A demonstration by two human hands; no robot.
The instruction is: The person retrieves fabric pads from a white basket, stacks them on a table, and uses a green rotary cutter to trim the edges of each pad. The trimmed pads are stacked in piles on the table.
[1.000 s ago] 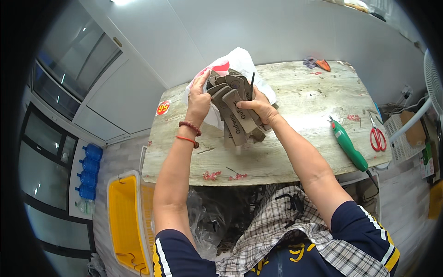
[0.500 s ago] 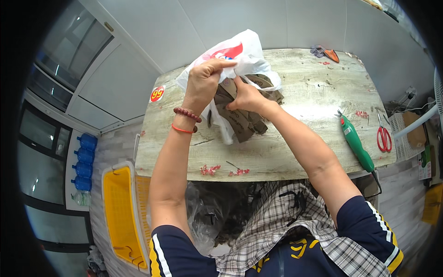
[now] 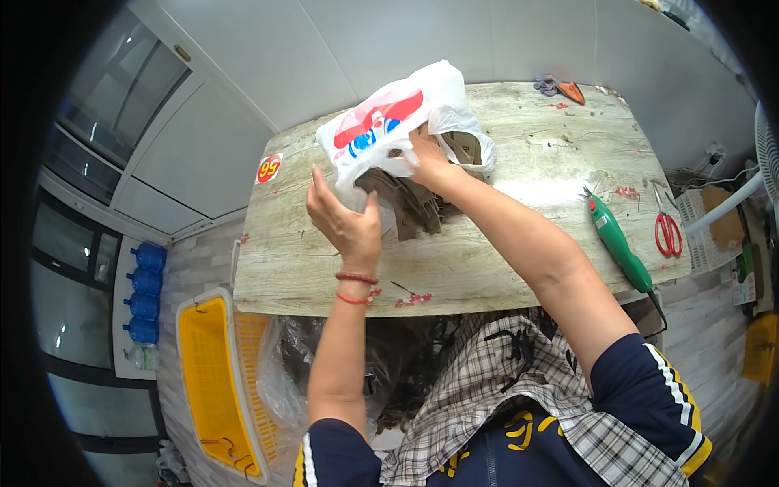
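Observation:
A white plastic bag (image 3: 450,85) with red and blue print lies on the worn wooden table, its mouth toward me. Flat brown pieces with printed lettering (image 3: 410,207) stick out of it, and more show through the opening on the right. My right hand (image 3: 430,162) reaches into the bag's mouth among them; its fingertips are partly covered by the plastic, so its grip does not show. Just left of the bag's near edge, my left hand (image 3: 349,223) is open, fingers apart and thumb raised, beside the brown pieces.
On the table's right lie a green corded power tool (image 3: 621,243) and red-handled scissors (image 3: 669,234). An orange-and-grey item (image 3: 570,92) rests at the far edge. Yellow baskets (image 3: 207,357) stand on the floor at left, near blue water bottles (image 3: 144,307).
My left hand has let go of the bag's upper edge and come down toward me, opening. My right hand has pushed farther into the bag, whose printed side now faces up.

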